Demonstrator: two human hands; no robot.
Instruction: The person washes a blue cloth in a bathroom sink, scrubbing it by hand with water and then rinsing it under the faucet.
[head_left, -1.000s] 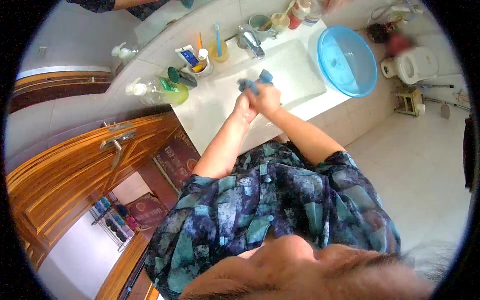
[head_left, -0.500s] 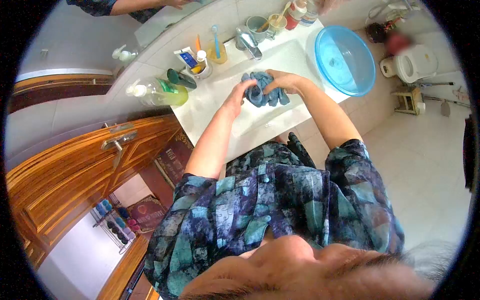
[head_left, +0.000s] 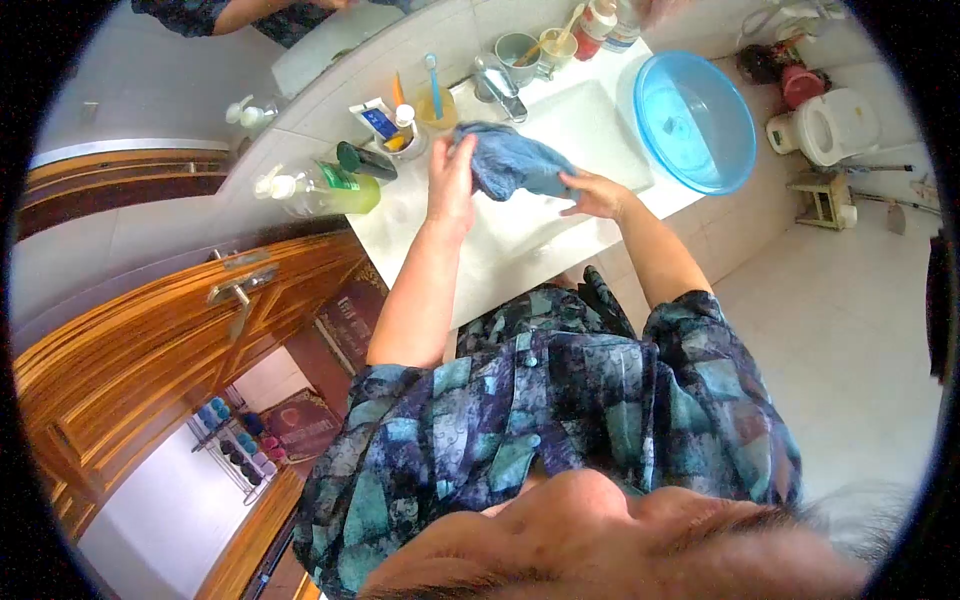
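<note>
A blue cloth [head_left: 515, 163] is stretched between my two hands above the white sink [head_left: 600, 130]. My left hand [head_left: 453, 180] grips its left end, with the thumb in front of the fabric. The right end is pinched in my right hand [head_left: 597, 195], between thumb and fingers. Just behind the cloth stands the chrome faucet [head_left: 500, 85]. Near my left hand are a white cup [head_left: 405, 140] holding a toothpaste tube and a yellowish cup [head_left: 436, 105] with a blue toothbrush.
A blue basin [head_left: 695, 122] sits at the counter's right end. On the left are a green-yellow soap bottle [head_left: 335, 190] and a dark green container [head_left: 365, 160]. More cups and bottles line the back. A wooden door [head_left: 150, 350] is at the left, a white toilet [head_left: 825, 130] at the right.
The cloth was squeezed between my joined hands, then loosely bunched; now it is spread out between them. My hands have moved apart, the left one slightly up and left.
</note>
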